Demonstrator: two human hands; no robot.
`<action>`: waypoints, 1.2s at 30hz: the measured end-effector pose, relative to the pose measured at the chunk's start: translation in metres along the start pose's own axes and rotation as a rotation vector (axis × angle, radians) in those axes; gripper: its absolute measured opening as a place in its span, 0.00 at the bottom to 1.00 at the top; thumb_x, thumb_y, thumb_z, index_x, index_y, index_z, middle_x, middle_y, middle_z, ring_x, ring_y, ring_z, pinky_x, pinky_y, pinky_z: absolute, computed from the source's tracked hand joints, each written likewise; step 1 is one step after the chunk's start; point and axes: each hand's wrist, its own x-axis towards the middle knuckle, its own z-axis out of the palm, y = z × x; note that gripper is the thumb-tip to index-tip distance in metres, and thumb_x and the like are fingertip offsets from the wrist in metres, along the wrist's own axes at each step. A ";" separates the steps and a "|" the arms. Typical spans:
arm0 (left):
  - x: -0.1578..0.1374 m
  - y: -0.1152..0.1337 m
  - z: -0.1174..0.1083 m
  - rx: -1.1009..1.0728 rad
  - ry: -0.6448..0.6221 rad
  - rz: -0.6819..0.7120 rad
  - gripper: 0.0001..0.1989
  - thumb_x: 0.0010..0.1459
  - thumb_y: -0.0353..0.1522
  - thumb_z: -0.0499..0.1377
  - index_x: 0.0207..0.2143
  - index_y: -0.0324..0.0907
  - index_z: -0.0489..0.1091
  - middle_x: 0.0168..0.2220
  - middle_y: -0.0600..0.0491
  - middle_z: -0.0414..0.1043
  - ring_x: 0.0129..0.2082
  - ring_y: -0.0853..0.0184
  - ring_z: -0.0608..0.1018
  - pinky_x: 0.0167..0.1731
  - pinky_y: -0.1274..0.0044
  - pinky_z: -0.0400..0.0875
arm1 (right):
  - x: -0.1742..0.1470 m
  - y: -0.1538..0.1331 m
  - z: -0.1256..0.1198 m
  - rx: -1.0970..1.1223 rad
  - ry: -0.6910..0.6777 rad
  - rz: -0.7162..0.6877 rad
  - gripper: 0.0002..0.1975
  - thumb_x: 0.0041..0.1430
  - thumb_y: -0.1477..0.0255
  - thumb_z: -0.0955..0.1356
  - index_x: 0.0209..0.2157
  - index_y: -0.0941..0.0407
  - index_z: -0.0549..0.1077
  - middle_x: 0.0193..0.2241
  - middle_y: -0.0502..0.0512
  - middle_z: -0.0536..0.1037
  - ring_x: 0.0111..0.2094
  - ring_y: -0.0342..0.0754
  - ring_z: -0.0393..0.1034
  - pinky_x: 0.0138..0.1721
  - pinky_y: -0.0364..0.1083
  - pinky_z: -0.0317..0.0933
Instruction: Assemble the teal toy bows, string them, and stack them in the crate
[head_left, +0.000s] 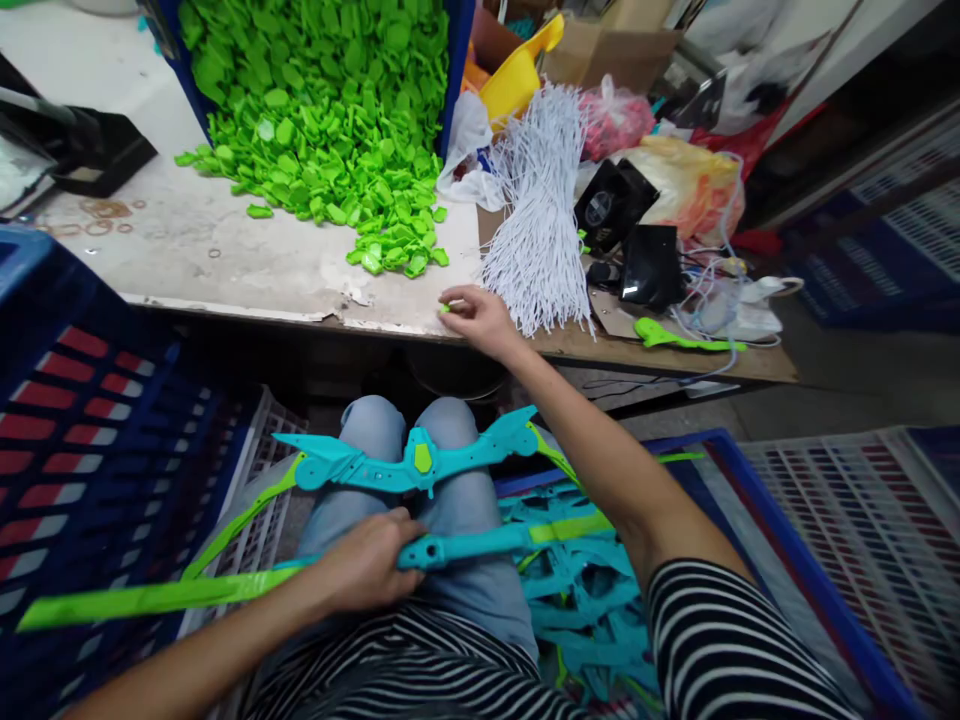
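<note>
Left hand [375, 565] is wrapped around a teal bar [480, 545] with long lime-green ends, which it holds across the lap. The right hand [480, 318] reaches to the table's near edge, thumb and fingertips pinching a small green piece [447, 307].

Largest is the table [277, 260], its pale, worn top spanning the far side of the scene. At the near left stands a blue basket [67, 270] with slotted sides, red showing through the slots. Near right, beside the person's leg, a blue-rimmed crate [806, 565] holds a tangle of teal and green parts [592, 610]. On the table's far left half, a blue bin [459, 60] lets a heap of green pieces [322, 120] spill out toward the near edge.

Just beyond the held bar, a teal toy bow [375, 470] with green arms lies across the knees; whether bar and bow are joined cannot be told. On the table to the right of the heap is a bundle of white cords [536, 210], with a black box [651, 265] just right of it. Smallest is the bow's lime-green inset [424, 458], at its middle.
</note>
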 end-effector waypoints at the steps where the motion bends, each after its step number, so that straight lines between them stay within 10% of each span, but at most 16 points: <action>1: 0.003 -0.002 -0.006 -0.081 -0.051 0.002 0.15 0.50 0.35 0.57 0.41 0.42 0.73 0.37 0.49 0.73 0.35 0.62 0.75 0.37 0.76 0.68 | -0.018 -0.006 0.004 0.147 0.024 0.034 0.12 0.52 0.69 0.67 0.37 0.59 0.72 0.40 0.58 0.75 0.36 0.46 0.73 0.41 0.48 0.68; 7: 0.026 -0.021 -0.015 -0.478 -0.228 -0.097 0.17 0.48 0.45 0.60 0.28 0.39 0.71 0.26 0.53 0.72 0.27 0.66 0.72 0.29 0.78 0.64 | -0.148 -0.053 0.018 0.563 -0.028 0.116 0.10 0.53 0.65 0.69 0.34 0.55 0.68 0.50 0.60 0.72 0.48 0.51 0.72 0.48 0.52 0.68; 15: 0.031 -0.034 -0.002 -0.716 -0.312 -0.196 0.26 0.46 0.52 0.61 0.32 0.37 0.70 0.25 0.52 0.72 0.24 0.68 0.72 0.28 0.76 0.66 | -0.295 -0.074 0.058 0.125 -0.191 -0.049 0.06 0.59 0.73 0.66 0.40 0.53 0.70 0.48 0.59 0.75 0.56 0.52 0.65 0.54 0.58 0.60; 36: 0.029 -0.032 -0.001 -0.582 -0.257 -0.125 0.26 0.41 0.51 0.64 0.30 0.36 0.70 0.23 0.55 0.70 0.21 0.70 0.70 0.23 0.79 0.64 | -0.294 -0.056 0.066 -0.199 -0.234 -0.212 0.08 0.61 0.68 0.65 0.37 0.56 0.74 0.53 0.63 0.69 0.56 0.54 0.60 0.52 0.57 0.61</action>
